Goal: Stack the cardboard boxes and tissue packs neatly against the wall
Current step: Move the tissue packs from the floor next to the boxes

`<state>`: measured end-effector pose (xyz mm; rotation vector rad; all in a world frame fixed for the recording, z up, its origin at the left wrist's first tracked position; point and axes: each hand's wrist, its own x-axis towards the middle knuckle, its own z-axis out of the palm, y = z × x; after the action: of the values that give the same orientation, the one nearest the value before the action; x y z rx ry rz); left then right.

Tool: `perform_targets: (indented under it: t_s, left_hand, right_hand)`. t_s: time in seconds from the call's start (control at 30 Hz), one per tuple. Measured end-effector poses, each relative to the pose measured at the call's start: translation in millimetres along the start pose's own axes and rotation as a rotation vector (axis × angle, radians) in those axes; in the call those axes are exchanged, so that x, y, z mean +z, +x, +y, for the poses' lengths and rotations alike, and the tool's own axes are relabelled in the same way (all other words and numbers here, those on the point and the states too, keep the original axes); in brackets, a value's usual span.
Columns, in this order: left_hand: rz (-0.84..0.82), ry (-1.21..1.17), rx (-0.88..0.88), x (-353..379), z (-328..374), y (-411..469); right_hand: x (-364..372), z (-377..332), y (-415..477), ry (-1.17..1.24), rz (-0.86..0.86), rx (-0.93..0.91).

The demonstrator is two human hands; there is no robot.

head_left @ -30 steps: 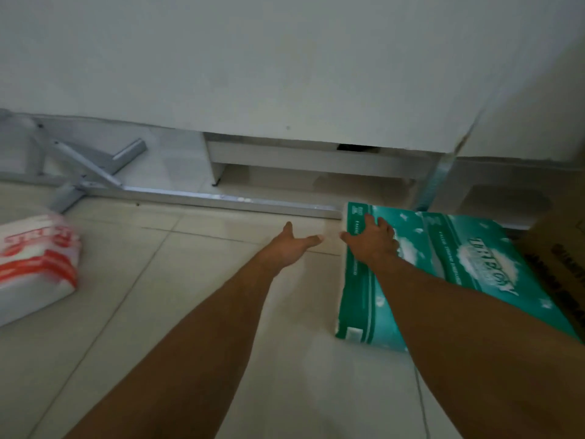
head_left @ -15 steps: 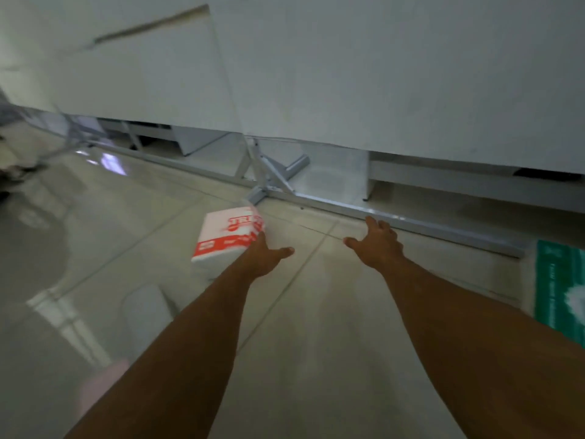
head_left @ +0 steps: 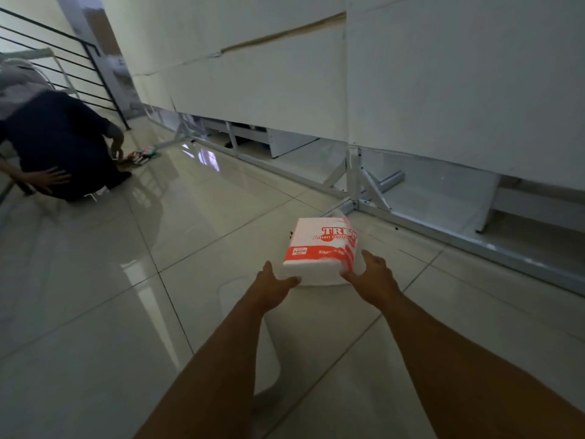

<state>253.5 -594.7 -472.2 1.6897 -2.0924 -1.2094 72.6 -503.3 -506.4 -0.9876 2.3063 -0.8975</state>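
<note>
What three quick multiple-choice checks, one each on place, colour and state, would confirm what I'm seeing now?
1. Where is the pack?
A) on a shelf
B) on the floor, by the metal frame
C) on a cardboard box

2. What colour is its print?
A) green
B) blue
C) red

3. How are the left hand and right hand?
A) open, one at each side of the pack
B) clenched in fists
C) carrying a box

Answers:
1 B, it sits on the tiles near the frame's foot.
2 C, red letters and band on white wrap.
3 A, fingers are extended at the pack's near corners.
</note>
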Motion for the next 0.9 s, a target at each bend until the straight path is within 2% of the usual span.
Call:
perform_targets:
  t_s: [0.17,0.33,0.43,0.63,0.73,0.8,0.87,0.9]
  left_hand:
    - [0.029,-0.112,0.021,16.5,4.9,34.2]
    - [0.059,-0.215,0.026,29.8,8.5,68.0]
    - [0.071,-0.284,0.034,50.3,-6.6,102.4]
    - [0.065,-0.43,-0.1,42.2,1.5,82.5]
    - [0.091,-0.453,-0.167,42.6,-9.6,82.2]
    - [0.152,-0.375,-0.203,48.7,-18.3,79.8]
    - [0.177,-0.279,-0.233,56.2,-23.6,72.5]
    - [0.162,-0.306,-0.244,60.1,-23.5,66.6]
  right_hand:
    - [33.8,5.4,24.7,0.18,-0.046,0.012]
    - [52.7,6.3,56.7,0.222,-0.103,-0.016]
    - [58.4,3.3,79.1,0.374,-0.109,-0.014]
    - [50.0,8.7,92.2,0.59,-0.115,0.159]
    - [38.4,22.4,80.5,0.489,-0.152,0.216]
    - [38.3,34.5,72.3,0.429,-0.149,0.197]
    - [39.9,45.5,66.1,0.424,-0.137,0.184]
    - [43.0,55.9,67.6,0.468,-0.143,0.184]
